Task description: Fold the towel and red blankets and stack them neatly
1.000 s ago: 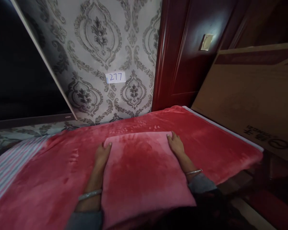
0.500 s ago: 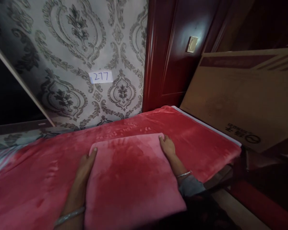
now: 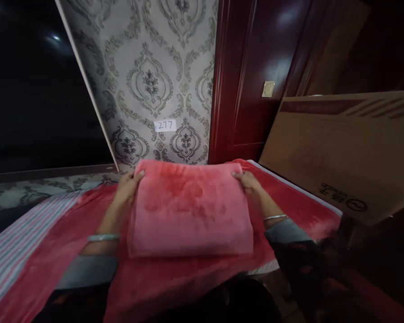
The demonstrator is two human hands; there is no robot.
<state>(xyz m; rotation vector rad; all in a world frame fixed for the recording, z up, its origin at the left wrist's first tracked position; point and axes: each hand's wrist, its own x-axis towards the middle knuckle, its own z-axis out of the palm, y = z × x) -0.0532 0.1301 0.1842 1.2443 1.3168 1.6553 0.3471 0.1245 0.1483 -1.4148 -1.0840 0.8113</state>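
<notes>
Between my hands is a folded plush cloth [image 3: 191, 211], pink with red blotches, held by its two far corners. My left hand [image 3: 128, 186] grips the left corner with the thumb on top. At the right corner my right hand [image 3: 247, 180] pinches it the same way, the other fingers hidden behind the cloth. Beneath it lies a red plush blanket [image 3: 74, 229] spread over a long surface. I cannot tell whether the folded cloth's near edge touches that blanket.
A large dark screen [image 3: 43, 89] stands at the left, near the patterned wall. Striped fabric [image 3: 30, 237] shows beside the blanket. A big cardboard box [image 3: 343, 152] leans at the right, before a dark red wooden panel [image 3: 245, 76]. A paper label [image 3: 164, 125] reads 277.
Both hands have raised the folded cloth's far edge and moved it away from me, and its near edge now shows. The camera view has tilted up and shifted left.
</notes>
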